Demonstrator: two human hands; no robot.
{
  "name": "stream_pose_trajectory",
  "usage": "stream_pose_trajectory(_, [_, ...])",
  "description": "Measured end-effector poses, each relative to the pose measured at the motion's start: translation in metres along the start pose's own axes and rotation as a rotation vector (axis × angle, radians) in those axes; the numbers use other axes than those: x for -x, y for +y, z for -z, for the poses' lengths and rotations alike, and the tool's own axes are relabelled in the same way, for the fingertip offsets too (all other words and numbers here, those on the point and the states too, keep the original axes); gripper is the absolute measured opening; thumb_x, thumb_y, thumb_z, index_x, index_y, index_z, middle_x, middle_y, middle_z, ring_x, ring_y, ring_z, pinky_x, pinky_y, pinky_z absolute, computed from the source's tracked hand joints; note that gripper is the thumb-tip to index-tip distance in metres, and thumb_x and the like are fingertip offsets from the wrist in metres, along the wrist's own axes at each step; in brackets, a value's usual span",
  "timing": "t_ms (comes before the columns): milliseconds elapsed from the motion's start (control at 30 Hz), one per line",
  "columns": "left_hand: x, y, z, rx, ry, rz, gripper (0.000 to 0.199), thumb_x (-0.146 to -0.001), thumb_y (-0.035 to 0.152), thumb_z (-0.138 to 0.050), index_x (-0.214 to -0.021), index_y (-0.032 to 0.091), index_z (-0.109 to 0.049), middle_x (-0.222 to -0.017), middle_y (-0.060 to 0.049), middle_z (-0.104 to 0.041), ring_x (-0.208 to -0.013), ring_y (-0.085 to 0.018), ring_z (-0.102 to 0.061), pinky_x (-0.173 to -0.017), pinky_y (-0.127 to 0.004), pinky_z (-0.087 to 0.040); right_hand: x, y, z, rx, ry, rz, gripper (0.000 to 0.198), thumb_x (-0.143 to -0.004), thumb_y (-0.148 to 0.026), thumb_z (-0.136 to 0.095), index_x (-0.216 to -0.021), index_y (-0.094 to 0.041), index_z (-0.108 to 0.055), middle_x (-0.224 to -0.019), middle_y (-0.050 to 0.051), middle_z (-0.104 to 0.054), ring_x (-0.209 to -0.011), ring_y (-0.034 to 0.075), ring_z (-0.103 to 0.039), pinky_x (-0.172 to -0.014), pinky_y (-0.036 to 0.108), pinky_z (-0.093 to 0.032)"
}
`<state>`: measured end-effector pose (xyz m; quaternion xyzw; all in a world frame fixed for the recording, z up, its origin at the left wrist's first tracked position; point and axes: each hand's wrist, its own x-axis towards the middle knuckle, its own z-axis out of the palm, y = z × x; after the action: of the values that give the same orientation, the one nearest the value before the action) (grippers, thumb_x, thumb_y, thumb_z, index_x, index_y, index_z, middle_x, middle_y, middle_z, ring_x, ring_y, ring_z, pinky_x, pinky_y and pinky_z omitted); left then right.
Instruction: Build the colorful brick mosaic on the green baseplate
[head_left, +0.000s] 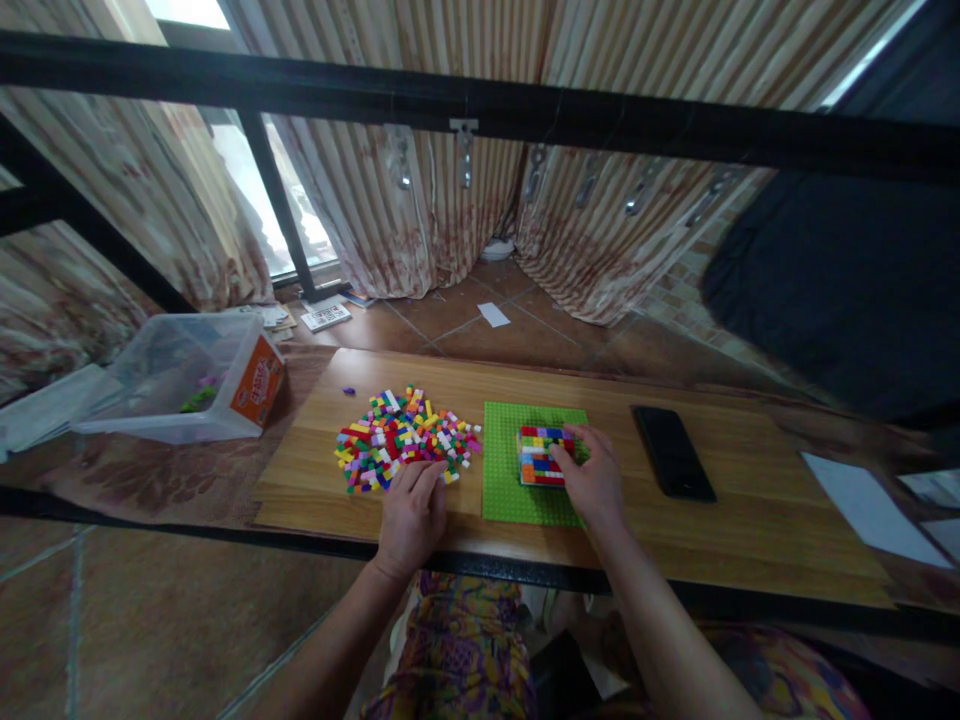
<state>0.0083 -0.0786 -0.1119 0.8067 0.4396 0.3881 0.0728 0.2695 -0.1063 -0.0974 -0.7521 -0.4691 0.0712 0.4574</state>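
Observation:
A multicoloured block of toy bricks (536, 465) in rows of red, white, blue, yellow and orange sits on a green studded baseplate (501, 500). My right hand (598, 483) grips the block at its right side, thumb on top and fingers at the far right corner. To the left lies a heap of loose toy bricks (405, 425) in many colours. My left hand (412, 510) rests at the heap's near edge with its fingers curled together; whatever they hold, if anything, is hidden.
A black phone (673, 452) lies on the wooden board (780, 510), right of the baseplate. Off the board's left end stands a clear plastic bin (172, 365) with an orange label and some green pieces inside. A dark metal rail (480, 95) crosses beyond the board, before striped curtains.

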Motion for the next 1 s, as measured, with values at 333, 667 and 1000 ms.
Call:
stream_pose_trajectory(333, [0.001, -0.001, -0.001, 0.014, 0.002, -0.01, 0.024, -0.09, 0.015, -0.048, -0.109, 0.019, -0.061, -0.097, -0.009, -0.064, -0.092, -0.019, -0.061, -0.08, -0.033, -0.053, 0.002, 0.009, -0.011, -0.151, -0.025, -0.175, 0.043, -0.075, -0.041, -0.064, -0.112, -0.019, -0.066, -0.111, 0.011, -0.066, -0.1, 0.024, -0.061, -0.093, 0.046, -0.046])
stream_pose_trajectory(667, [0.002, -0.003, 0.0, 0.059, 0.063, 0.04, 0.026, -0.09, 0.013, -0.047, -0.111, 0.018, -0.061, -0.099, -0.009, -0.064, -0.094, -0.019, -0.06, -0.083, -0.032, -0.051, 0.002, 0.012, -0.011, -0.238, -0.065, -0.203, 0.047, -0.074, -0.043, -0.065, -0.115, -0.019, -0.065, -0.107, 0.01, -0.069, -0.094, 0.023, -0.064, -0.09, 0.045, -0.048])
stream_pose_trajectory(1000, [0.004, -0.005, 0.004, 0.15, 0.201, 0.129, 0.031, -0.089, 0.008, -0.043, -0.112, 0.017, -0.062, -0.101, -0.008, -0.064, -0.097, -0.018, -0.06, -0.085, -0.032, -0.051, 0.044, -0.052, -0.014, -0.048, -0.125, 0.3, 0.022, -0.09, -0.03, -0.052, -0.099, -0.024, -0.07, -0.103, 0.007, -0.065, -0.101, 0.022, -0.057, -0.093, 0.041, -0.044])
